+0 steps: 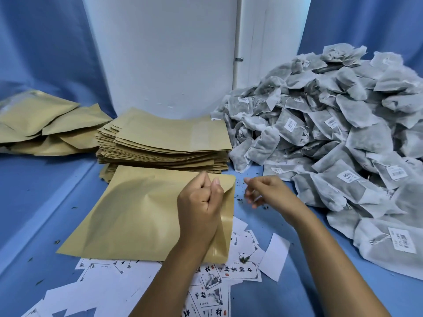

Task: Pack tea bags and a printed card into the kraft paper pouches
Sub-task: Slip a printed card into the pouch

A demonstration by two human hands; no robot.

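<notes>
The white printed cards (240, 272) are partly hidden under the flat brown paper pouch (142, 216) on the near blue counter (45, 191), and some are cut off at the bottom edge. The left hand (201, 202) pinches the pouch's right edge. The right hand (267, 193) hangs loosely curled and blurry, holding nothing, just beside the big pile of grey tea bags (332, 133) on the right.

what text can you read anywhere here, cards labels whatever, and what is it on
"中国茶村" reads on one printed card, seen upside down.
"村" in large strokes shows on a card at the bottom edge.
Red seal stamps on the cards: too small to read.
White barcode labels on the tea bags: bars show, print too small to read.
Kraft paper pouches: no print visible.
</notes>
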